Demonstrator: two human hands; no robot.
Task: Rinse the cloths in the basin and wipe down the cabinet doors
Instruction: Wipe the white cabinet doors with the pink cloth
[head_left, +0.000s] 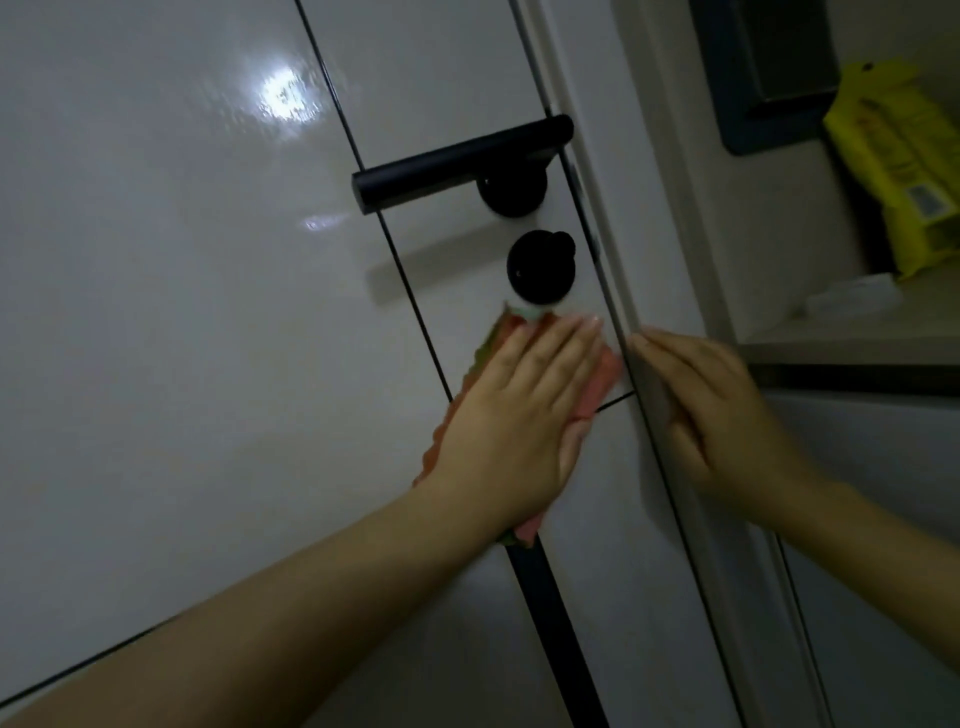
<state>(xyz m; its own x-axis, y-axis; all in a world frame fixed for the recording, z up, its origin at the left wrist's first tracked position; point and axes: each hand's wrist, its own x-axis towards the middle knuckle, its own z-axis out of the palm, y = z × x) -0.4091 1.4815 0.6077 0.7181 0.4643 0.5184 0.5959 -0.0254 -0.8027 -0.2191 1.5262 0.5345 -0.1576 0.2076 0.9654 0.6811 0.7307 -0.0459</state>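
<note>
A glossy white door (171, 312) fills the left of the head view. It carries a black lever handle (457, 163) and a round black lock knob (540, 270) below it. My left hand (519, 410) lies flat with straight fingers on a pink-orange cloth (597, 387), pressing it against the door just under the lock knob. The cloth's edges show around the palm. My right hand (722, 410) rests with straight fingers on the white door frame (670, 291), to the right of the door's edge.
A shelf ledge (831, 332) at the right carries a yellow packet (893, 171) and a small white object (852, 299). A dark panel (769, 73) hangs above it. A black vertical strip (550, 623) runs down the door below the cloth.
</note>
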